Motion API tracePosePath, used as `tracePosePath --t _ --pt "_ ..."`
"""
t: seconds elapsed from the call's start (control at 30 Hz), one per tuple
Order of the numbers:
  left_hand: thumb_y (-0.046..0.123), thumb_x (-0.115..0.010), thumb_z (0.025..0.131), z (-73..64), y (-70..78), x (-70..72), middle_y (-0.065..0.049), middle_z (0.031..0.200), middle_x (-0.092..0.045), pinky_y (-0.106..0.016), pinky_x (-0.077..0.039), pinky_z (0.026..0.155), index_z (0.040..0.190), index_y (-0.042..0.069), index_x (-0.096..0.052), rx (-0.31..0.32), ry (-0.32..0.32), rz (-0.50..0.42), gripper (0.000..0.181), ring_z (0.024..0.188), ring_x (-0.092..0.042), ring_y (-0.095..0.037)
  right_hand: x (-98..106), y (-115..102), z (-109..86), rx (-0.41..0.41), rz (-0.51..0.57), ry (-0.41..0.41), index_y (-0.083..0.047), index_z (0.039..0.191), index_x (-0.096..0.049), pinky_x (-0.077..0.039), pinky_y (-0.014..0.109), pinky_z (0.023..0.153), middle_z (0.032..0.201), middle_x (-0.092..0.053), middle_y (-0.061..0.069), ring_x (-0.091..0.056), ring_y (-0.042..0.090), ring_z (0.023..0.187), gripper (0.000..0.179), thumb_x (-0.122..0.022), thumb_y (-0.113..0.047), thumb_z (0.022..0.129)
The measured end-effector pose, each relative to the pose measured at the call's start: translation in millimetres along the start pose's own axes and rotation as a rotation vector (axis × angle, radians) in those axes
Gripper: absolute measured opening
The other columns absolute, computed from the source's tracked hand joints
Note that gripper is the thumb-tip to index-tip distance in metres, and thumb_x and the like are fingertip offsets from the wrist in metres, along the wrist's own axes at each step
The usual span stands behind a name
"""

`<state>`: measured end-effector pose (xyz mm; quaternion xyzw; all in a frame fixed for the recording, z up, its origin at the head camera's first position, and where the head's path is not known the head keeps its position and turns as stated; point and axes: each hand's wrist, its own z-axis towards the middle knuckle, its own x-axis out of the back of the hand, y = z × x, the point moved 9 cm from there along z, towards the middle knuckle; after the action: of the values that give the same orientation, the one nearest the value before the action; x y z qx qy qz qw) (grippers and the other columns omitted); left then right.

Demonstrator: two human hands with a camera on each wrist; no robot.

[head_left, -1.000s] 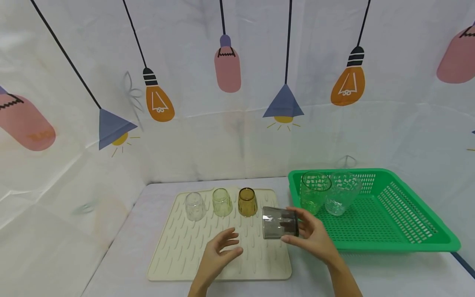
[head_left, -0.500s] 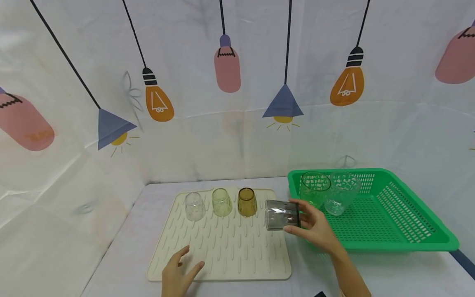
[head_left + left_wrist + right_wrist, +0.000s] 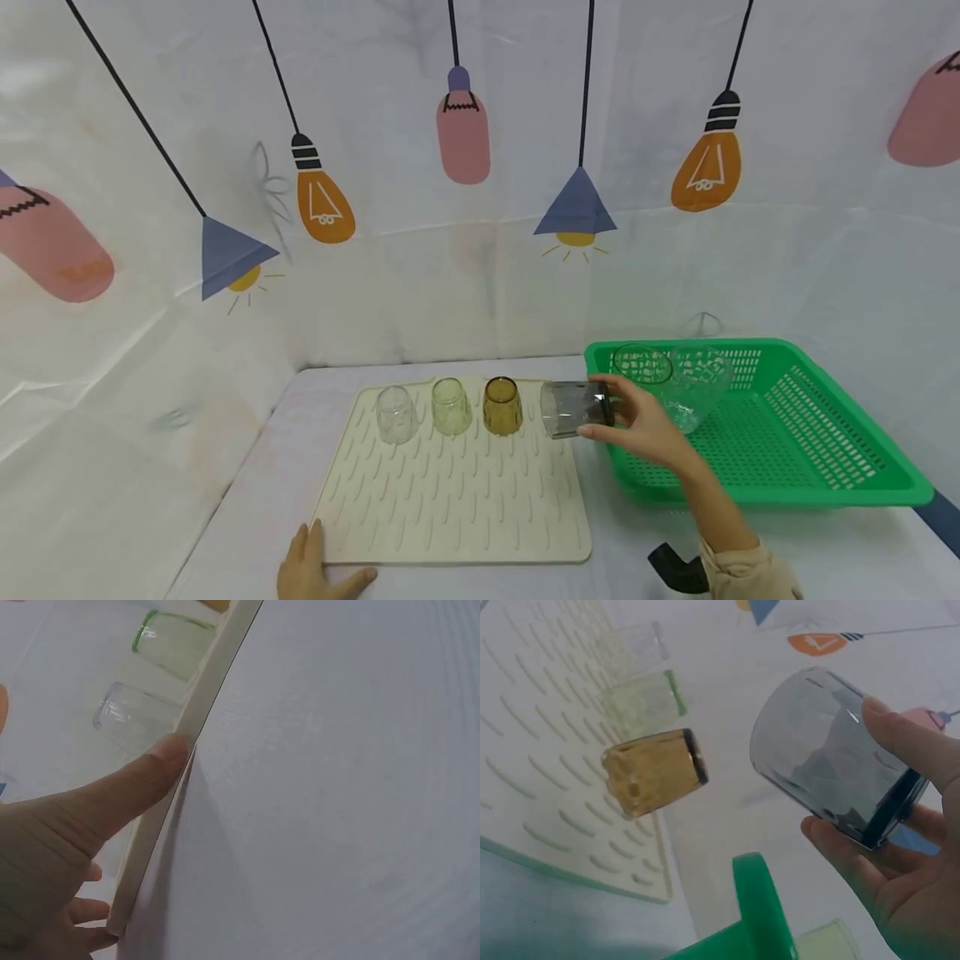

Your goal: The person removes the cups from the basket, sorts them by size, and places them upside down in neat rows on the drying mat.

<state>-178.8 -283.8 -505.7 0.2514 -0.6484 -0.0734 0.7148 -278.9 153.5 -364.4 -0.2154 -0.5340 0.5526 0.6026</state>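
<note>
And the basket [image 3: 772, 497] is carrying two glasses on the right, a green glass [image 3: 642, 367] and a clear glass [image 3: 697, 387] standing side by side at its left end, partly hiding behind the right hand [image 3: 637, 425]! Over on the mat [image 3: 450, 508], three cups are sitting mouth-down in a row along the far side: a clear cup [image 3: 397, 415], a pale green cup [image 3: 451, 407], and an amber cup [image 3: 502, 407], each standing apart from its neighbour.

Now the right hand: it is reaching in from the right, thumb below and fingers above in the head view, and it is gripping the grey glass [image 3: 573, 409] round its thick base. The left hand [image 3: 309, 575] is spreading wide at the mat's near left corner, thumb touching the near edge, fingers lying by the left side.

And the grey glass? It is lying sideways in the right hand's grip, its mouth facing left, away from the palm, and it is hanging just right of the amber cup, between that cup and the basket
</note>
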Motion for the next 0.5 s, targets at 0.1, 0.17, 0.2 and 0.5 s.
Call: tracePosePath --t 0.1,0.17,0.2,0.5 --pt "0.056 -0.080 0.061 1.0 -6.4 -9.6 -0.046 0.139 -0.014 -0.069 -0.017 0.104 0.136 -0.023 -0.015 0.032 -0.101 -0.033 0.128 0.125 -0.019 -0.062 5.1 -5.1 8.7 0.003 -0.042 -0.010 -0.002 0.135 -0.042 -0.052 0.027 0.063 0.119 -0.053 0.020 -0.063 0.016 0.088 0.064 -0.075 -0.011 0.080" --pt "0.056 -0.079 0.062 1.5 -7.5 -10.1 -0.046 0.140 -0.012 -0.069 -0.012 0.105 0.136 -0.025 -0.010 0.025 -0.092 -0.051 0.130 0.128 -0.015 -0.059 7.1 -7.7 14.9 0.006 -0.052 -0.022 -0.001 0.135 -0.042 -0.053 0.027 0.063 0.117 -0.054 0.021 -0.062 0.018 0.088 0.064 -0.075 -0.011 0.081" --pt "0.056 -0.078 0.063 1.9 -7.9 -10.3 -0.046 0.140 -0.011 -0.069 -0.011 0.105 0.136 -0.026 -0.008 0.020 -0.086 -0.057 0.130 0.129 -0.014 -0.059 8.1 -8.5 17.9 0.005 -0.057 -0.027 -0.001 0.135 -0.042 -0.053 0.027 0.063 0.116 -0.054 0.021 -0.062 0.020 0.088 0.064 -0.075 -0.012 0.081" --pt "0.055 -0.077 0.064 3.3 -15.4 -15.6 -0.048 0.141 -0.006 -0.068 -0.005 0.106 0.135 -0.027 -0.001 0.047 -0.111 -0.065 0.133 0.131 -0.006 -0.058 15.5 -2.9 47.7 -0.026 -0.132 -0.060 -0.003 0.137 -0.042 -0.052 0.029 0.062 0.125 -0.049 0.022 -0.060 0.024 0.086 0.066 -0.075 -0.017 0.081"
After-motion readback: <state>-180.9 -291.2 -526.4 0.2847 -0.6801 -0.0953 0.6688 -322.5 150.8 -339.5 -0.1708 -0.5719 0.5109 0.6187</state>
